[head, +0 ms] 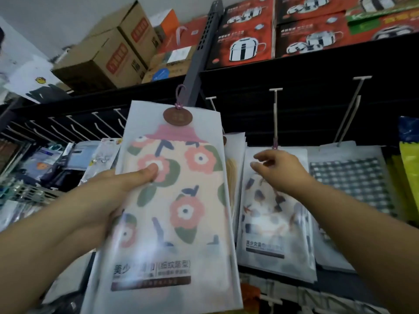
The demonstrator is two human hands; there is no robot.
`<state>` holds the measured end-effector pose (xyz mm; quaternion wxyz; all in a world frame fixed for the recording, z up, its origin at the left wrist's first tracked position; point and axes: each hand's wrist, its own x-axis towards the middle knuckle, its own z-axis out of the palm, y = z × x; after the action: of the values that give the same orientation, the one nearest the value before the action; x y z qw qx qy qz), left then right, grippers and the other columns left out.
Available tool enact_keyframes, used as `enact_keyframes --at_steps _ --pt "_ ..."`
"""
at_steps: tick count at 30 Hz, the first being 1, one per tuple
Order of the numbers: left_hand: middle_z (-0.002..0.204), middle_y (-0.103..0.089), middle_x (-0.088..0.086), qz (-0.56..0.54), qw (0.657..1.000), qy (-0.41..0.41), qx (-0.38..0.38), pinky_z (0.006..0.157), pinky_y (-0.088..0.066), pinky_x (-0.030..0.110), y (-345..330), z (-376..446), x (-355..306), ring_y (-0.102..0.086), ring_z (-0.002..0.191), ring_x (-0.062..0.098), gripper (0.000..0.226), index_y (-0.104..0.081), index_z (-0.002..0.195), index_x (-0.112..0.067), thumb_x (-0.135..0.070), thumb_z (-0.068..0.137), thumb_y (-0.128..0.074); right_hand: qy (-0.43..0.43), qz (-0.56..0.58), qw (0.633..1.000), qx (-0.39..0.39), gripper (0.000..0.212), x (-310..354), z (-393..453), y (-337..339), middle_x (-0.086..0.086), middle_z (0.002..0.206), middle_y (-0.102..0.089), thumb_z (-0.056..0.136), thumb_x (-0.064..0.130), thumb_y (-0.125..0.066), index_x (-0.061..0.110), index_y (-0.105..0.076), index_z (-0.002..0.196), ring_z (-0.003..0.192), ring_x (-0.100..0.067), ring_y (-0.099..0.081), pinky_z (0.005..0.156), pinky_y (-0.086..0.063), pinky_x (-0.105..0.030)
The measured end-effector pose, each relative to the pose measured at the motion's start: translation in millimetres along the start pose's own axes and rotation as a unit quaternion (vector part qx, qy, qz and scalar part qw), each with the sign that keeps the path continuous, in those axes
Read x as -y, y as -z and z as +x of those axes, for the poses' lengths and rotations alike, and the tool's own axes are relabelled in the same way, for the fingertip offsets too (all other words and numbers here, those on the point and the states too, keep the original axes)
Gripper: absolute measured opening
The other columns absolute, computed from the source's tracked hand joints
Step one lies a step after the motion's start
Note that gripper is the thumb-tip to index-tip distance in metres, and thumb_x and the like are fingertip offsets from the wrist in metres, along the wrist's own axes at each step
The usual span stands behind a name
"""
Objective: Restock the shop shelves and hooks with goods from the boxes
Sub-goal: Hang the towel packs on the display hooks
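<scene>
Floral towel pack (172,200) pinched in left hand (106,196), thumb in front, held upright w/ hang loop (180,92) topmost for hooking. Right hand (281,171) fingers released, reaching toward hung packs (272,214) under hook (275,114).

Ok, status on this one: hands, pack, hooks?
Left hand grips floral pack. Right hand open at hung packs. Pack not hooked.

pink-flowered towel pack (174,200)
</scene>
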<state>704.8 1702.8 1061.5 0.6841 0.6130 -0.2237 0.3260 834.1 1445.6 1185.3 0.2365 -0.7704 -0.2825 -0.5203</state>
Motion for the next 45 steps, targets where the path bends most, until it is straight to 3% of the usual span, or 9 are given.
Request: enact_keyframes --at_steps 4,9,15,22,24,26,31,40,45 --pt "0.09 -0.075 0.015 0.002 0.999 0.035 0.035 0.072 -0.057 0.042 -23.3 5.2 -5.1 -0.072 0.071 0.028 0.048 -0.073 0.1 -0.01 -0.036 0.06 -0.071 0.025 0.16 0.985 -0.056 0.026 45.5 15.6 18.0 0.006 0.104 -0.066 0.096 0.038 -0.053 0.023 -0.066 0.113 0.093 -0.011 -0.06 0.075 -0.046 -0.024" --pt "0.079 -0.074 0.016 0.014 0.997 0.063 0.047 0.047 -0.057 0.03 -46.7 16.7 -4.2 -0.069 0.053 0.024 0.03 -0.074 0.091 -0.007 -0.029 0.072 -0.069 0.074 0.087 0.993 -0.033 0.029 82.5 29.2 35.5 0.006 0.096 -0.066 0.095 0.04 -0.054 0.02 -0.07 0.11 0.093 -0.011 -0.06 0.078 -0.046 -0.023" --pt "0.084 -0.075 0.016 0.005 0.997 0.037 0.068 0.053 -0.057 0.03 -60.2 19.2 6.4 -0.071 0.06 0.025 0.024 -0.074 0.093 -0.007 -0.026 0.079 -0.068 0.081 0.085 0.991 -0.056 0.017 72.7 35.6 40.7 0.004 0.073 -0.065 0.091 0.032 -0.063 0.019 -0.072 0.085 0.064 0.0 -0.055 0.049 -0.039 -0.003" --pt "0.085 -0.076 -0.003 0.051 0.995 -0.063 0.057 0.057 -0.052 0.025 -84.9 33.4 15.1 -0.073 0.073 0.014 0.023 -0.065 0.105 -0.021 -0.033 0.084 -0.066 0.06 0.114 0.986 -0.106 0.011 47.3 54.7 55.2 0.007 0.069 -0.061 0.092 0.024 -0.064 0.016 -0.07 0.087 0.06 0.002 -0.053 0.048 -0.037 -0.001" --pt "0.079 -0.071 -0.009 0.189 0.969 -0.161 -0.013 0.06 -0.048 0.025 -74.4 42.5 19.4 -0.067 0.067 0.004 0.021 -0.058 0.095 -0.029 -0.039 0.08 -0.069 0.047 0.105 0.984 -0.139 0.013 38.9 67.9 64.2 0.0 0.08 -0.065 0.09 0.022 -0.067 0.011 -0.072 0.092 0.068 -0.004 -0.058 0.056 -0.041 -0.003" --pt "0.084 -0.063 -0.016 0.334 0.893 -0.294 -0.074 0.062 -0.046 0.02 -57.2 48.5 22.9 -0.06 0.075 0.0 0.016 -0.053 0.084 -0.035 -0.037 0.078 -0.068 0.024 0.095 0.983 -0.156 0.015 30.6 82.0 71.4 -0.003 0.084 -0.065 0.087 0.022 -0.071 0.009 -0.073 0.094 0.074 -0.009 -0.06 0.064 -0.045 -0.012" --pt "0.089 -0.059 -0.02 0.435 0.799 -0.412 -0.048 0.066 -0.043 0.011 -30.9 56.2 32.5 -0.057 0.08 0.001 0.012 -0.051 0.079 -0.039 -0.034 0.081 -0.062 -0.029 0.113 0.977 -0.177 0.028 8.2 101.7 65.6 -0.001 0.084 -0.055 0.081 0.018 -0.077 0.013 -0.051 0.091 0.071 -0.012 -0.056 0.052 -0.041 -0.009" --pt "0.078 -0.054 -0.019 0.42 0.774 -0.471 -0.047 0.055 -0.04 0.01 -28.3 60.1 46.4 -0.051 0.067 -0.005 0.005 -0.047 0.079 -0.04 -0.036 0.076 -0.048 -0.001 0.151 0.97 -0.192 0.026 2.0 109.9 58.4 0.004 0.077 -0.054 0.084 0.014 -0.073 0.02 -0.048 0.081 0.063 -0.007 -0.053 0.057 -0.047 -0.018" --pt "0.075 -0.053 -0.016 0.414 0.769 -0.485 -0.054 0.053 -0.04 0.013 -26.6 60.8 48.8 -0.051 0.064 -0.001 0.006 -0.047 0.075 -0.039 -0.033 0.075 -0.05 0.014 0.149 0.968 -0.2 0.014 10.8 111.7 56.8 0.003 0.071 -0.061 0.086 0.014 -0.072 0.016 -0.062 0.075 0.062 -0.003 -0.058 0.051 -0.043 -0.003"
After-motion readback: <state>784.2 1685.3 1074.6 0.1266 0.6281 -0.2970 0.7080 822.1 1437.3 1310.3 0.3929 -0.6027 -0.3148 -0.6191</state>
